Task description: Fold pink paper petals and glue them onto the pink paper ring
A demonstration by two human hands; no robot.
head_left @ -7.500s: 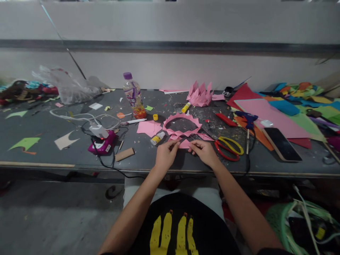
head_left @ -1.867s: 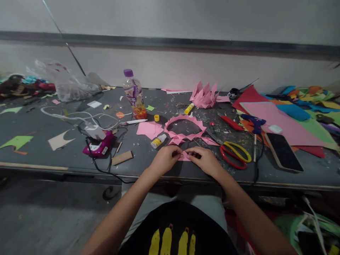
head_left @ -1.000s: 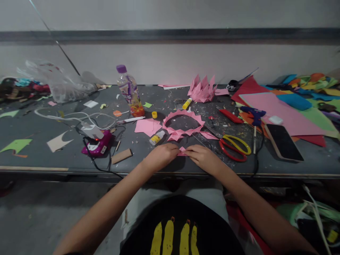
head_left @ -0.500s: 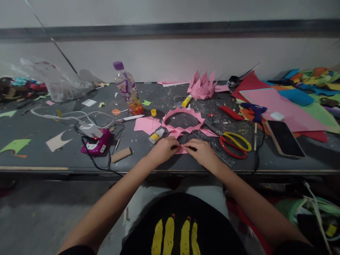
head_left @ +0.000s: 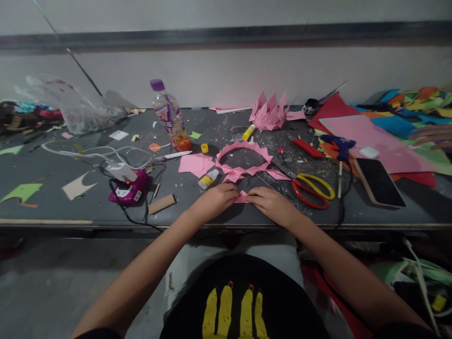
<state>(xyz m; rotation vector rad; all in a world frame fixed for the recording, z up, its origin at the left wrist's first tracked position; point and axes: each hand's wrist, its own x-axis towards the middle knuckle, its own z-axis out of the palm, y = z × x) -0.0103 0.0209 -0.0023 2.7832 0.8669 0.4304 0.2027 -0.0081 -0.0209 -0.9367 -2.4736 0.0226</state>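
Observation:
Between my two hands lies a small folded piece of pink paper (head_left: 242,197) near the table's front edge. My left hand (head_left: 221,197) presses its fingers on the paper's left side. On the right side, the fingers of my right hand (head_left: 270,201) hold it down too. Just beyond stands a ring of folded pink paper points (head_left: 243,157), with loose folded pink pieces (head_left: 233,176) at its near side. A small glue bottle (head_left: 208,179) lies beside my left hand. Scissors (head_left: 312,190) with red and yellow handles lie right of my right hand.
Pink paper squares (head_left: 196,164) lie left of the ring. Behind it stands a spiky pink paper piece (head_left: 270,112). A drink bottle (head_left: 170,117) and a purple power adapter (head_left: 131,188) are left; a phone (head_left: 379,182) and glue gun (head_left: 339,146) right. Another person's hand (head_left: 434,135) reaches in far right.
My fingers have flattened and spread slightly outward on the pink paper, so more of it shows between them. Another person's hand has come into view at the far right.

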